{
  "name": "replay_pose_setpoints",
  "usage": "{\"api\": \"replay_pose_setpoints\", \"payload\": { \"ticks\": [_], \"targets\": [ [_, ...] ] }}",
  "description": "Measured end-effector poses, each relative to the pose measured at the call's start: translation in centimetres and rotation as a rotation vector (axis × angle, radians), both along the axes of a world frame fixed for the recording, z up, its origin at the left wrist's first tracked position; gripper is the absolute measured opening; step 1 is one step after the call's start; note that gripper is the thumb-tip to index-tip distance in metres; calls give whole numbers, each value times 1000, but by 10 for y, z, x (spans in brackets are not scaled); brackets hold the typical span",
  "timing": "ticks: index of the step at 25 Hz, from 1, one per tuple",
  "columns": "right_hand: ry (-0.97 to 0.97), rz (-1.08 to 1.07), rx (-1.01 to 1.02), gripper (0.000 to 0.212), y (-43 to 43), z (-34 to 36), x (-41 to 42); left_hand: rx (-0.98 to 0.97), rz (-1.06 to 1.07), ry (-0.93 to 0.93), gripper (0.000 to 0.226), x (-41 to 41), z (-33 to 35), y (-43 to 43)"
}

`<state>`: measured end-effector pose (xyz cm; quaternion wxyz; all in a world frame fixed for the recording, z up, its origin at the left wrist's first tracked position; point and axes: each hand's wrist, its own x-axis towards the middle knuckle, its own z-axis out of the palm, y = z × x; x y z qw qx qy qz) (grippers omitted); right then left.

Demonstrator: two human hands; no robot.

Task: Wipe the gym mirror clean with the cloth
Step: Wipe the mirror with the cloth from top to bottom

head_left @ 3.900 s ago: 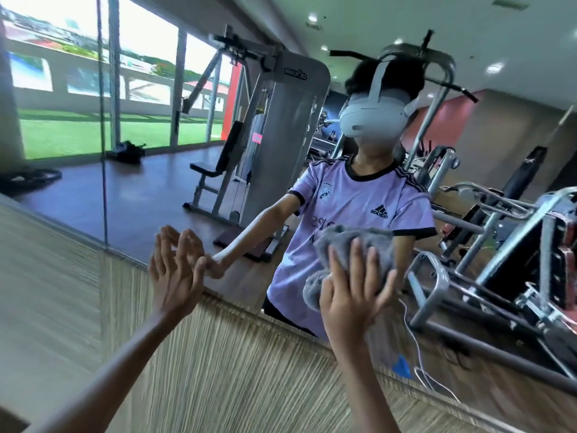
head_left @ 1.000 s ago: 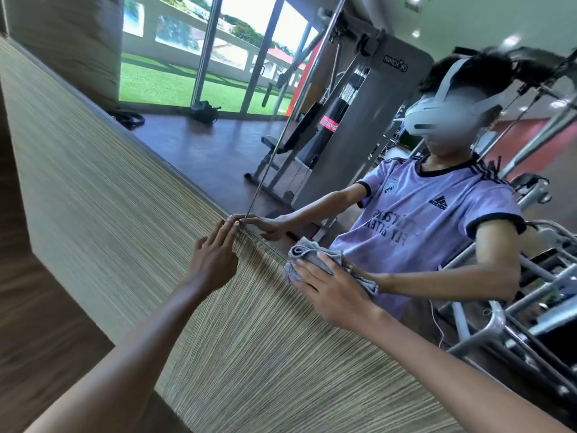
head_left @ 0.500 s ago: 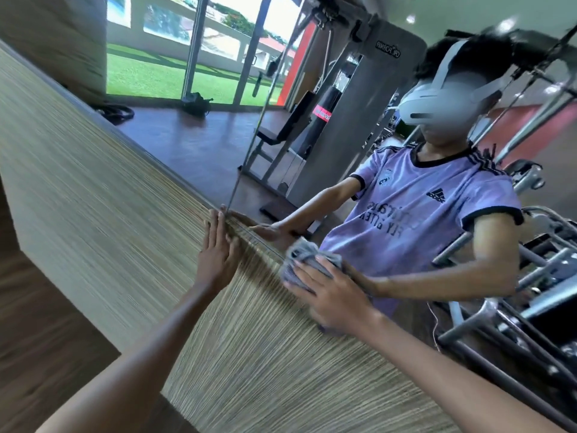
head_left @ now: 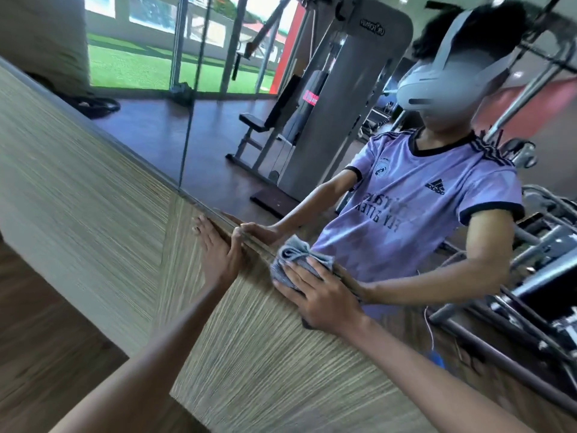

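Grey cloth (head_left: pixel 295 259) sits bunched at centre frame, on the mirror (head_left: pixel 218 135)'s lower edge. It looks soft and light, best pinned through its middle. Right hand (head_left: pixel 321 296) presses it with flat, spread fingers; left hand (head_left: pixel 220 253), fingers straight, braces on the wood panel (head_left: pixel 93 214) just beside.

Right hand (head_left: pixel 324 295) presses bunched grey cloth (head_left: pixel 292 256), fingers straight, at mirror (head_left: pixel 218 135) bottom edge. Left hand (head_left: pixel 218 248) flat on striped wall panel (head_left: pixel 93 182), thumb at mirror edge.
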<state>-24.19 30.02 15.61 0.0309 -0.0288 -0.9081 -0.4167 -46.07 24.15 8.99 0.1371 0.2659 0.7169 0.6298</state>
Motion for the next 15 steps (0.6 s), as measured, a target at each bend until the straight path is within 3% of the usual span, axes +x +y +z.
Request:
{"api": "replay_pose_setpoints", "payload": {
  "ticks": [3, 7, 13, 15],
  "targets": [
    [60, 6, 9, 46, 1, -3, 45, -23, -7, -12, 74, 53, 5, 4],
    [129, -23, -116, 40, -11, -13, 21, -49, -45, -31, 74, 105, 6, -1],
    [109, -37, -48, 55, -6, -8, 203, -102, -102, -62, 78, 158, 13, -4],
    [112, -71, -56, 54, -6, -4, 224, -100, -125, -80, 80, 169, 16, -4]
  ]
}}
